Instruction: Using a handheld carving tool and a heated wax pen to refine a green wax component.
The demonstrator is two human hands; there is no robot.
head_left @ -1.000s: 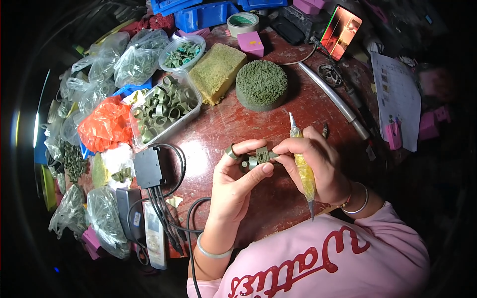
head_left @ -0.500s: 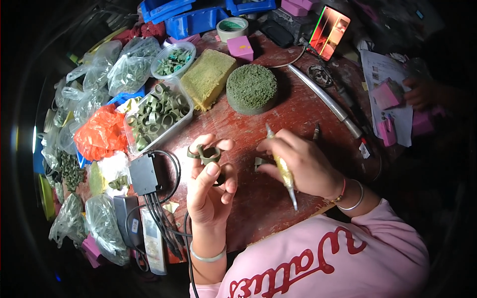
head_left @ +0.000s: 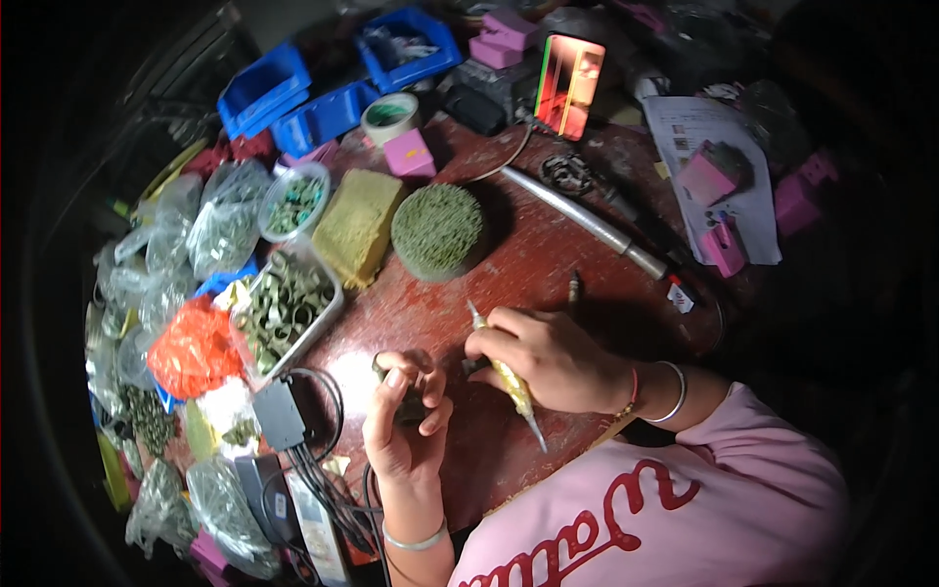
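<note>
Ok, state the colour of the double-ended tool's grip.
The tool's grip is yellow, seen best in the head view.

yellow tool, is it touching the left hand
Apart. The head view shows red table between the yellow tool and the left hand; the tool is in the right hand.

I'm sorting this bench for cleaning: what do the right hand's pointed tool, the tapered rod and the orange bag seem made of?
Pointed tool: slightly shiny yellow wrap, perhaps tape; its grey tips look like metal.
Tapered rod: likely metal, judging by its silvery sheen.
Orange bag: probably thin plastic, shiny and crumpled.
</note>
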